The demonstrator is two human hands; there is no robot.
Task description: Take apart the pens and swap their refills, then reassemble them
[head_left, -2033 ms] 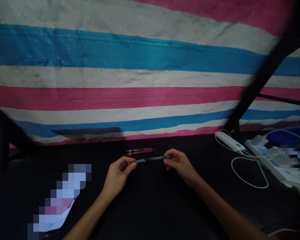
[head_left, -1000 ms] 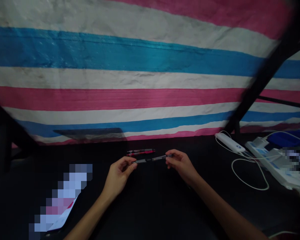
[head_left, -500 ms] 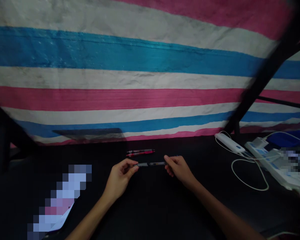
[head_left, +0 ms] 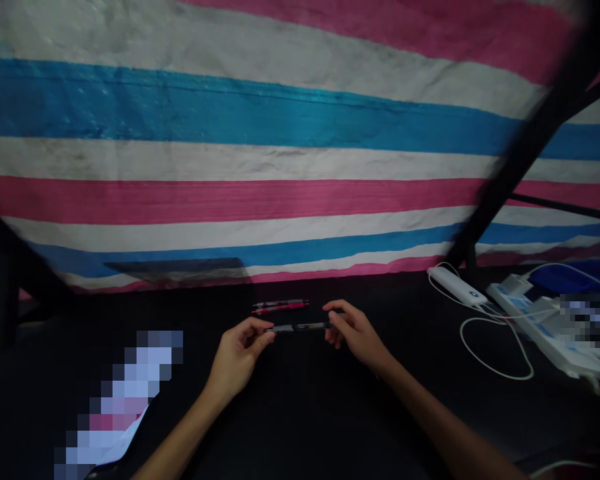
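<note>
A dark pen with a grey section (head_left: 300,327) is held level above the black table (head_left: 300,413), between my two hands. My left hand (head_left: 245,347) pinches its left end with thumb and index finger. At the pen's right end, the thumb and fingers of my right hand (head_left: 353,330) close on it, with the index finger raised and stretched to the left. Just beyond lie a red pen (head_left: 280,307) and a dark pen (head_left: 275,303), side by side.
A white power strip (head_left: 545,327) with plugs and looping cables lies at the right, beside a white device (head_left: 456,285). A blurred, pale flat item (head_left: 125,400) is at the left. Striped sheeting (head_left: 280,200) hangs behind, with dark frame bars (head_left: 520,160) before it.
My right index finger has lifted off the pen's right end and now extends to the left. My left hand keeps its pinch. The whole view has shifted slightly.
</note>
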